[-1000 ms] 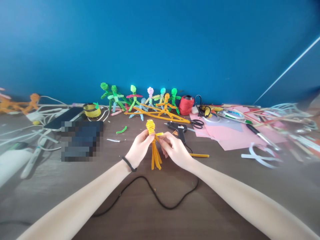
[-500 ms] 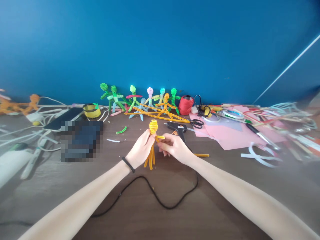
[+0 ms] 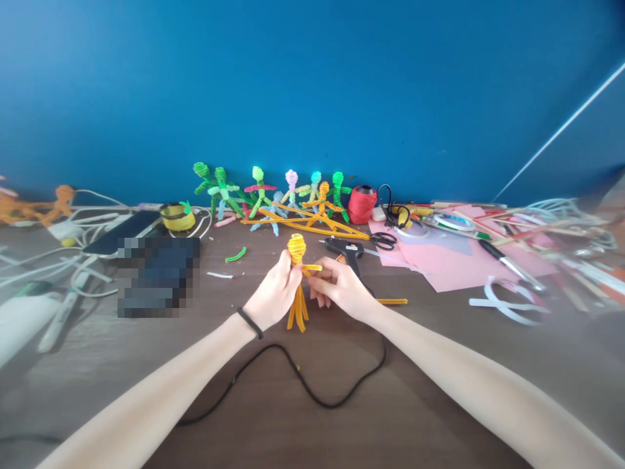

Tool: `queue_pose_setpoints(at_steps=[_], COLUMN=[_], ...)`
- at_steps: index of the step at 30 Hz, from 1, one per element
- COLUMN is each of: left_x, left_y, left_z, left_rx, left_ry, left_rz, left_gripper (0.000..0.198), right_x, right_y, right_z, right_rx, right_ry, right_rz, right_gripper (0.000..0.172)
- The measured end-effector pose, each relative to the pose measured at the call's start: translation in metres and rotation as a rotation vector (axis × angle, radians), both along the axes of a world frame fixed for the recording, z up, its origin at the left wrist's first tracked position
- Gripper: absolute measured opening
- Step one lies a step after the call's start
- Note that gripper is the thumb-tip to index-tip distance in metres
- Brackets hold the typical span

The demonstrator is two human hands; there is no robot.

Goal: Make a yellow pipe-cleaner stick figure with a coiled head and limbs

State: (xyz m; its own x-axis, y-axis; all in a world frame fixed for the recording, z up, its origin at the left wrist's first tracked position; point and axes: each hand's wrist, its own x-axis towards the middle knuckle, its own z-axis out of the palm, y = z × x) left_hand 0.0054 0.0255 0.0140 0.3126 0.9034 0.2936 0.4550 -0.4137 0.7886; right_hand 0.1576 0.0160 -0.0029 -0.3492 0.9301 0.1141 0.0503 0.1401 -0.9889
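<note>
Over a brown wooden tabletop [image 3: 312, 440], left hand [image 3: 273, 290] pinches a coil-headed yellow fuzzy-wire figure [image 3: 297, 247], seemingly steadying it—right hand [image 3: 344, 286] curled at three o'clock, grip unclear.

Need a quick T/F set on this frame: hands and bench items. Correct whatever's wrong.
1. The left hand grips the yellow figure below its coiled head. True.
2. The black-handled scissors lie to the right of the glue gun. True.
3. The right hand holds the glue gun. False: the right hand is at the yellow figure's side strand.
4. The black band circles the right wrist. False: the black band is on the left wrist.
5. A green strip lies left of both hands. True.
</note>
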Motion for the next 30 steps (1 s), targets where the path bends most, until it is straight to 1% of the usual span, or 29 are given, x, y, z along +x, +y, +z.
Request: queue_pose_setpoints(at_steps=[4,8,12,15,17,21,24,27,30], left_x=[0.001,0.003,0.003,0.003,0.004,0.006,0.007,0.008,0.009], left_y=[-0.002,-0.003,-0.003,-0.002,-0.003,-0.007,-0.009,-0.010,-0.011], left_z=[0.001,0.004,0.004,0.003,0.003,0.005,0.006,0.006,0.006], left_rx=[-0.079,-0.077,-0.108,-0.161,-0.163,-0.127,-0.082,-0.010,0.060], left_ry=[-0.118,-0.123,-0.106,-0.107,-0.107,-0.060,0.054,0.174,0.224], left_rz=[0.017,0.000,-0.069,-0.141,-0.163,-0.158,-0.142,-0.143,-0.114], left_gripper=[0.007,0.008,0.009,0.013,0.013,0.011,0.011,0.012,0.008], right_x=[0.000,0.002,0.008,0.014,0.017,0.021,0.022,0.022,0.021], right_y=[0.000,0.003,0.009,0.014,0.016,0.017,0.014,0.011,0.007], right_z=[0.001,0.001,0.003,0.008,0.011,0.018,0.025,0.031,0.036], right_rx=[0.001,-0.012,-0.033,-0.024,-0.011,0.036,0.114,0.205,0.264], right_ry=[0.007,0.031,0.032,-0.043,-0.094,-0.194,-0.263,-0.268,-0.290], right_rz=[0.017,0.067,0.159,0.191,0.153,0.024,0.007,0.000,-0.046], right_gripper=[0.020,0.020,0.022,0.022,0.020,0.020,0.020,0.018,0.017])
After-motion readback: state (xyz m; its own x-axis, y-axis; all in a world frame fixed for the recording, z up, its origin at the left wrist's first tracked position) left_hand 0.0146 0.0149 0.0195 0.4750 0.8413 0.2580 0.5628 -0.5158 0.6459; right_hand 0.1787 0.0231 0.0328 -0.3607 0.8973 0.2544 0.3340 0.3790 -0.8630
